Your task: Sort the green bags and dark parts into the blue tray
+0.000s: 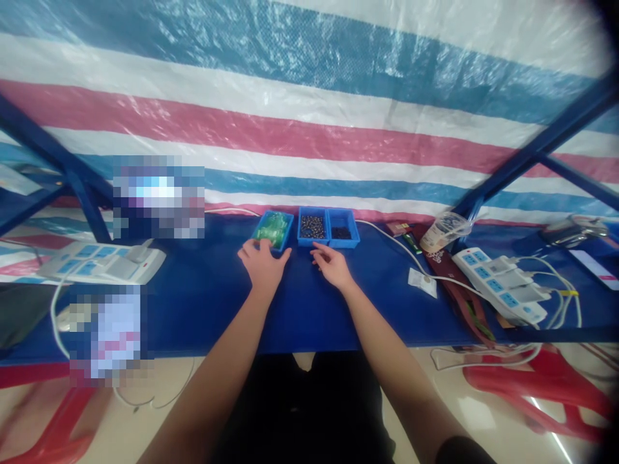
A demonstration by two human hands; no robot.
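My left hand is at the near edge of a blue tray that holds green, clear-looking pieces. Its fingers are spread, with the fingertips over the tray's front. My right hand hovers or rests just in front of a second blue tray, thumb and fingers loosely curled close together. Whether a small part sits between those fingertips is too small to make out. That middle tray contains many small metallic parts. Beside it on the right, a third blue tray holds small dark parts.
White power strips lie at left and right on the blue table. A plastic cup, a brown strap, a small white packet and cables are on the right. Striped sheeting hangs behind. Red stools stand below.
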